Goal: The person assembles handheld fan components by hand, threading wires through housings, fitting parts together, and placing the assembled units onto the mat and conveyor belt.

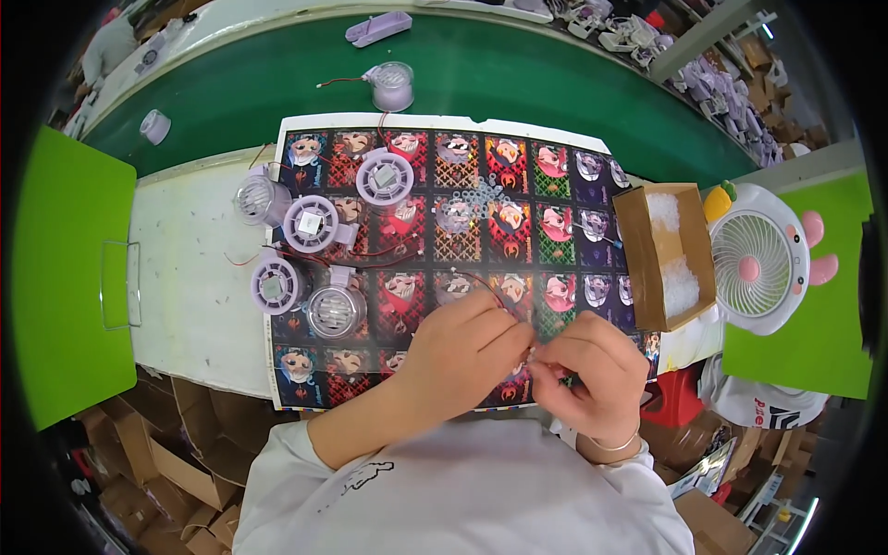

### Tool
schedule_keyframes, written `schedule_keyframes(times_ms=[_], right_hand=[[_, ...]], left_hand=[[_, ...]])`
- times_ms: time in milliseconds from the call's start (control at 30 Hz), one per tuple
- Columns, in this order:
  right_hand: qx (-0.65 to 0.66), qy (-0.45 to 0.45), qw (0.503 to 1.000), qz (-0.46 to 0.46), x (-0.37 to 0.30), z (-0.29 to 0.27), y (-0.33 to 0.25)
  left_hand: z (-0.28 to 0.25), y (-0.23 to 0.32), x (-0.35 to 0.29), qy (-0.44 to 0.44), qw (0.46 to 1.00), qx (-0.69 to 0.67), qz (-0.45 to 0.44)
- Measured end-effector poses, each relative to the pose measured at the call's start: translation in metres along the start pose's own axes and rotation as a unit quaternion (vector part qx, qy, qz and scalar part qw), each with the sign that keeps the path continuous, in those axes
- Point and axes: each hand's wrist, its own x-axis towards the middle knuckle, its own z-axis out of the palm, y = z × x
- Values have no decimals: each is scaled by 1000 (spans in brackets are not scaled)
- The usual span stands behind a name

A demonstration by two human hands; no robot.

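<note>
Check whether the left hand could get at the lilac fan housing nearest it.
Probably yes: the left hand is pinching a red wire, but nothing stands between it and the housing.

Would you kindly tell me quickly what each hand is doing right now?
Left hand: fingers closed, pinching a thin red wire.
Right hand: fingers closed on something small; what it is cannot be told.

Light: bright, even, overhead; soft shadows only.
Glare: faint sheen on the printed sheet [444, 250].
Edges: strong fisheye bend, black corners.
Focus: centre sharp.
</note>
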Motion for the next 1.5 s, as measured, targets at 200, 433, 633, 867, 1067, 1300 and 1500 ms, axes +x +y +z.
schedule_keyframes(times_ms=[200, 433, 633, 867, 1067, 1300, 1500], right_hand=[[-19, 4, 998, 59, -8, -2, -4], [-38, -25, 996, 76, -8, -5, 0], [47, -51, 987, 144, -11, -10, 6], [346, 169, 857, 343, -23, 19, 43], [536, 130, 754, 357, -38, 53, 63], [143, 63, 966, 205, -28, 62, 51], [3, 41, 993, 108, -17, 58, 45]], left_hand=[[1, 0, 3, -10, 1000, -8, 26], [6, -1, -6, 6, 996, 75, 56], [8, -4, -9, 5, 987, 101, 121], [29, -21, -15, -28, 989, 12, -143], [33, -33, -20, -51, 956, -158, -242], [39, -39, -28, -35, 948, -211, -237], [38, -39, -28, -30, 947, -221, -233]])
